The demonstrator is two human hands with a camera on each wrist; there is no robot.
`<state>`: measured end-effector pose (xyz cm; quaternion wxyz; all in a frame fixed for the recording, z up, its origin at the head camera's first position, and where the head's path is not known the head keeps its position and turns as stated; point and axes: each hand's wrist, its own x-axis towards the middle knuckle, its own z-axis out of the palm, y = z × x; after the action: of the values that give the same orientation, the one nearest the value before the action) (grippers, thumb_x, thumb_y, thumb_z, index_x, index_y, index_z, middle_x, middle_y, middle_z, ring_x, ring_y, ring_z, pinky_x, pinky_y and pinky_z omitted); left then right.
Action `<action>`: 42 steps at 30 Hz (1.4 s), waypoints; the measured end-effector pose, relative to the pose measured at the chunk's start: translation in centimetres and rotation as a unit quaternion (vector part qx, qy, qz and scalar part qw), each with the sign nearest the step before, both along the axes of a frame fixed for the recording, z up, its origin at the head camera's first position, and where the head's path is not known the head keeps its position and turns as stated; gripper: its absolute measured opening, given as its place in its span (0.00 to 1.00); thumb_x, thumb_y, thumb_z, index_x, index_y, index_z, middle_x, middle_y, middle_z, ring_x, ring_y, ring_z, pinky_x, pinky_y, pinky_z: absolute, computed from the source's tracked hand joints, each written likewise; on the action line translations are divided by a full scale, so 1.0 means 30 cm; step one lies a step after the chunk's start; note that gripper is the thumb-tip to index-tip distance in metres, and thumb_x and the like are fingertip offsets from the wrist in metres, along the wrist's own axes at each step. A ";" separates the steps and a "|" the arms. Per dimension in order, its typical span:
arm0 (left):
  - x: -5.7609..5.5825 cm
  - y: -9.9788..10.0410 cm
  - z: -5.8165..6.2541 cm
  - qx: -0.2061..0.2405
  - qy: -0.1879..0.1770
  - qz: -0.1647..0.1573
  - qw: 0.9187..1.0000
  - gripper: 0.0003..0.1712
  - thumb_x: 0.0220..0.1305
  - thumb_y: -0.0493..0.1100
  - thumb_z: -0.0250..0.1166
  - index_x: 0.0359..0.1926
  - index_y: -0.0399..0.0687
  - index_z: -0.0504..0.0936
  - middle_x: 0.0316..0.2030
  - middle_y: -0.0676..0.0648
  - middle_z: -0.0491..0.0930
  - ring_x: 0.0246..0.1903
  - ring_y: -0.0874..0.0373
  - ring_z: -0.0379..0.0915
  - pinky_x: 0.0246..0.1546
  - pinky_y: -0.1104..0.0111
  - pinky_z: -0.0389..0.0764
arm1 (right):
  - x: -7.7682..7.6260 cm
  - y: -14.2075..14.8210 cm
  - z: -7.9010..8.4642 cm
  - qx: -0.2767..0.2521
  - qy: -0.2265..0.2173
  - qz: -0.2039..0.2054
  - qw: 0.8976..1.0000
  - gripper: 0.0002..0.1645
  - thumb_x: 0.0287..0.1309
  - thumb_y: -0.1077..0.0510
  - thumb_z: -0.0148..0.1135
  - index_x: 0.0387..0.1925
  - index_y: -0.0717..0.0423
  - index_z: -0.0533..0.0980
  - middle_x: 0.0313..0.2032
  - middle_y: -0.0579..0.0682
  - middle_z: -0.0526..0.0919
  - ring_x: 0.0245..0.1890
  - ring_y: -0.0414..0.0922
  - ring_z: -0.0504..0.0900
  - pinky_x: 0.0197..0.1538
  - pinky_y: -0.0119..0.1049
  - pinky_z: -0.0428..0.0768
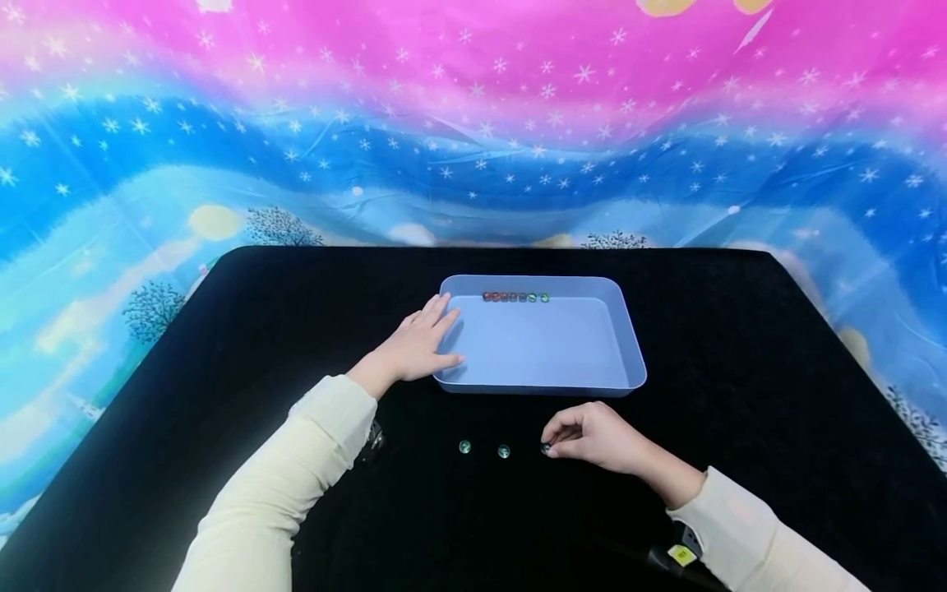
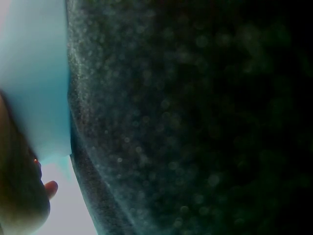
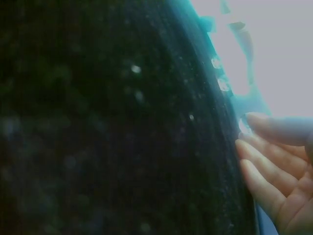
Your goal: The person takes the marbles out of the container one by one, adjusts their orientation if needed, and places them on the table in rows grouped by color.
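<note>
Pinching a glass marble [image 1: 545,449] with my right hand [image 1: 598,436] just off the near edge of the blue tray [image 1: 547,349], two marbles [image 1: 504,451] left of it, I spread my left hand's [image 1: 411,345] fingers over the tray's left edge, seven marbles [image 1: 514,298] lining its far edge inside.

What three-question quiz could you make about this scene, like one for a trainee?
1. What is the right hand pinching? A: a pen; B: a marble; C: a spoon.
2. True or false: the row of marbles in the blue tray lies along its near side.
3. Besides the one in that hand, how many marbles lie on the black tabletop outside the tray?

Key:
1. B.
2. False: it lies along the far side.
3. Two: a left one and a right one.
</note>
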<state>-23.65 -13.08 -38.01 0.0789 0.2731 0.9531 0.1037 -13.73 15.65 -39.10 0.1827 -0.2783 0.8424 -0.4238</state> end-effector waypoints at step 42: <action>0.004 0.006 0.002 0.003 -0.003 0.001 1.000 0.45 0.57 0.64 0.48 0.66 0.45 0.44 0.65 0.43 0.32 0.63 0.54 0.22 0.59 0.56 0.40 | -0.012 0.018 0.014 -0.047 -0.081 0.018 0.995 0.11 0.47 0.63 0.61 0.35 0.65 0.77 0.34 0.54 0.80 0.34 0.42 0.79 0.35 0.30 0.75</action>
<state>-23.54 -12.89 -37.95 0.0811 0.2725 0.9527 0.1076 -14.08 16.19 -38.67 0.2443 -0.2665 0.7990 -0.4805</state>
